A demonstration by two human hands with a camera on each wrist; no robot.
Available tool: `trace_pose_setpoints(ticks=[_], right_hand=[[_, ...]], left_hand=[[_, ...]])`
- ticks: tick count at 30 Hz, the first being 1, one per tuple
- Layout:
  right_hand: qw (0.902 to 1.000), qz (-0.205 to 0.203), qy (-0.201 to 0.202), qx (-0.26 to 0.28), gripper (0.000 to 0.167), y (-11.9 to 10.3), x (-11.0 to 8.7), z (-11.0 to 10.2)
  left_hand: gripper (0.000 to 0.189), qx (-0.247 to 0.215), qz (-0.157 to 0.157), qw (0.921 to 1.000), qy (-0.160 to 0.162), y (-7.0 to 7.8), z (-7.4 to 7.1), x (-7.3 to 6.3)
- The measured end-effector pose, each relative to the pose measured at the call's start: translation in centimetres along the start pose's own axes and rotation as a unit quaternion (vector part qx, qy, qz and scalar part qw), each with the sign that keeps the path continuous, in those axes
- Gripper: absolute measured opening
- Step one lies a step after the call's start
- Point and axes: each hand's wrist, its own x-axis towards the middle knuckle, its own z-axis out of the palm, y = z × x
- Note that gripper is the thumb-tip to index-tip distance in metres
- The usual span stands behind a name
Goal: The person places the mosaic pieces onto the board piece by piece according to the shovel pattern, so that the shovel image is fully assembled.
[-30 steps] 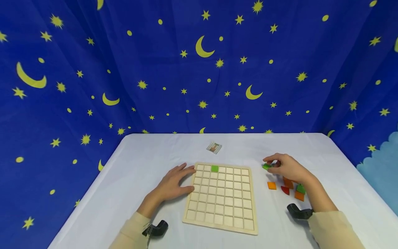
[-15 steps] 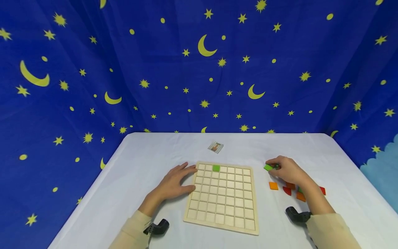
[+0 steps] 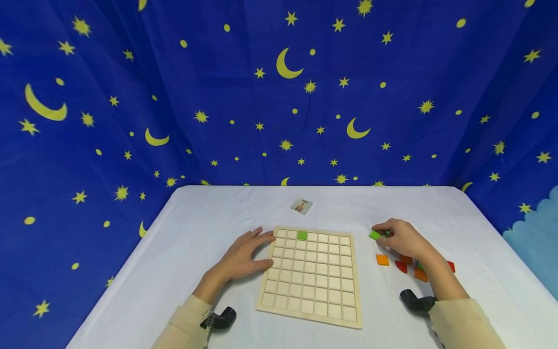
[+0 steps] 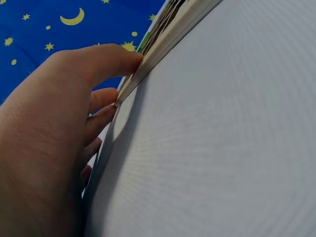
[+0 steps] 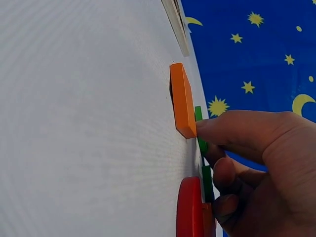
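My left hand [image 3: 242, 257] rests at the left edge of a wooden grid board [image 3: 309, 318], its thumb and fingertips touching the rim. In the left wrist view the thumb lies against the board's side [image 4: 165, 48]. One green square tile [image 3: 302, 235] sits in a cell of the board's far row. To the right of the board, my right hand [image 3: 403, 238] pinches another green tile [image 3: 375, 234] between thumb and fingers, low over the table. An orange square tile [image 3: 382, 260] lies just nearer than that hand, and looms large in the right wrist view.
A red quarter-round piece [image 3: 401, 267] and several orange, green and red pieces lie under and beside my right forearm, partly hidden. A small card with a printed grid picture [image 3: 302, 206] lies beyond the board. Blue starry cloth stands behind the white table [image 3: 218, 208].
My right fingers have closed on the green tile, and the hand has dropped slightly. A red piece now shows right of the forearm. The left hand stays at the board's edge.
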Motion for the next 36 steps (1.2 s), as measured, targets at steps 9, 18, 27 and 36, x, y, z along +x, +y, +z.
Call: trace_pose_setpoints(ticks=[9, 18, 27, 36], right_hand=[[0.9999, -0.006, 0.0, 0.013, 0.04, -0.9, 0.1, 0.2], [0.9977, -0.062, -0.002, 0.027, 0.036, -1.7, 0.4, 0.7], [0.996, -0.082, -0.011, 0.034, 0.034, -2.3, 1.3, 1.4], [0.9931, -0.106, -0.034, 0.035, 0.034, -3.5, 1.9, 1.9]], left_hand=[[0.068, -0.005, -0.006, 1.0, -0.002, 0.1, -0.2, -0.1], [0.067, -0.001, -0.005, 1.0, -0.003, 0.3, -0.2, -0.1], [0.066, 0.002, -0.011, 0.9999, -0.006, 0.4, -0.2, 0.1], [0.066, 0.003, -0.009, 0.9999, -0.004, 0.4, -0.2, 0.1]])
